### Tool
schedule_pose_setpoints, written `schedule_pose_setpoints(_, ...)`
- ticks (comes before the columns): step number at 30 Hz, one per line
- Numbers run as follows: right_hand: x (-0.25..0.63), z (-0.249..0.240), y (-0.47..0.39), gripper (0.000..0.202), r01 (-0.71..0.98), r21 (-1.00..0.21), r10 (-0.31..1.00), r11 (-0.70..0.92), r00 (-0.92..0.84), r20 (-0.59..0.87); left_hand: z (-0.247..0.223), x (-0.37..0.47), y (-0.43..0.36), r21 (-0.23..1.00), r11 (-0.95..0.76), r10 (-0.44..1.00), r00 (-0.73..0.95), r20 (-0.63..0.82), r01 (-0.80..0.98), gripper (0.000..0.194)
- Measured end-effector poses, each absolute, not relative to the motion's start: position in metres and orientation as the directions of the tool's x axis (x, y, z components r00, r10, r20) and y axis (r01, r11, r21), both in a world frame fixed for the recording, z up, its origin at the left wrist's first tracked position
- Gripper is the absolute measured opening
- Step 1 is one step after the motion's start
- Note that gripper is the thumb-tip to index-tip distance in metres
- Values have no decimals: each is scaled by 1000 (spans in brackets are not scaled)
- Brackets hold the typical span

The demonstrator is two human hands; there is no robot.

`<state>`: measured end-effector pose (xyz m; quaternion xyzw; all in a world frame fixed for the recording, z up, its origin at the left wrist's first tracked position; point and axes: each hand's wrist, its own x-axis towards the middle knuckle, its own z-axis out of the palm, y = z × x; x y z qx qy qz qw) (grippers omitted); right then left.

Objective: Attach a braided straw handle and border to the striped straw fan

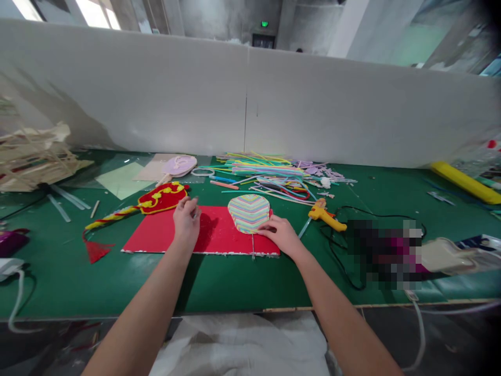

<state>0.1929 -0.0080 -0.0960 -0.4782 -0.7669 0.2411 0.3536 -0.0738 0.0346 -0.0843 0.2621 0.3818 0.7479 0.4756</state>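
A red board (219, 240) lies on the green table. On its right part rests a striped pastel fan shape (249, 213) with a thin stem pointing toward me. My right hand (279, 233) pinches the lower right edge of this striped piece. Above the board's left-middle part is my left hand (187, 216), its fingers curled together; whether something small is between them cannot be made out. Left of that hand lies a red and yellow fan (162, 198) with a twisted handle and a red tassel (97, 250).
Many pipe cleaners (266, 167) lie behind the board, near a lilac fan (180, 165). A yellow glue gun (326, 215) with a black cord is to the right. A wooden model (33, 156) stands far left. A pale partition (156, 94) borders the table's back.
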Motion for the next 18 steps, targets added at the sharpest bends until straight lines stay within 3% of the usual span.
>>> schedule_pose_setpoints(4, 193, -97, -8, 11, 561, -703, 899, 437, -298, 321, -83, -63, 36, 824, -220, 940, -339, 36, -522, 39)
schedule_pose_setpoints(18, 193, -99, -6, 10, 561, -688, 887, 462, -305, 346, -81, -51, 28, 873, -108, 984, -176, 26, -475, 37)
